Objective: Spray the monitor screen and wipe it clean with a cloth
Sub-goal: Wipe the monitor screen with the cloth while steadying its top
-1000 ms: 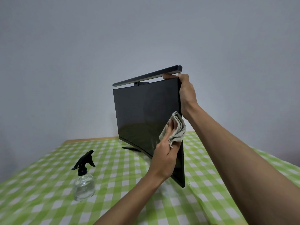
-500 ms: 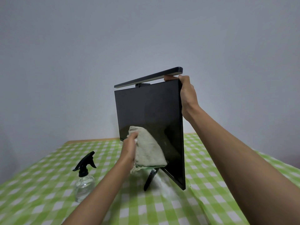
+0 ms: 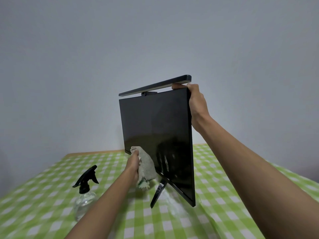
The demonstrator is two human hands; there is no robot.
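A black monitor (image 3: 155, 125) stands on the table, turned at an angle, with a slim light bar (image 3: 155, 85) clipped on its top edge. My right hand (image 3: 196, 104) grips the monitor's upper right corner. My left hand (image 3: 133, 163) holds a grey-beige cloth (image 3: 147, 164) pressed against the lower left part of the screen. Wet streaks show on the lower screen to the right of the cloth. A clear spray bottle (image 3: 84, 195) with a black trigger head stands on the table to the left, apart from both hands.
A green-and-white checked tablecloth (image 3: 51, 195) covers the table, whose wooden edge (image 3: 96, 153) shows at the back. The monitor's stand leg (image 3: 158, 192) reaches forward under the screen. A plain grey wall is behind.
My left hand has swept the cloth from the screen's lower right side to its lower left corner. My right hand stays on the upper right corner.
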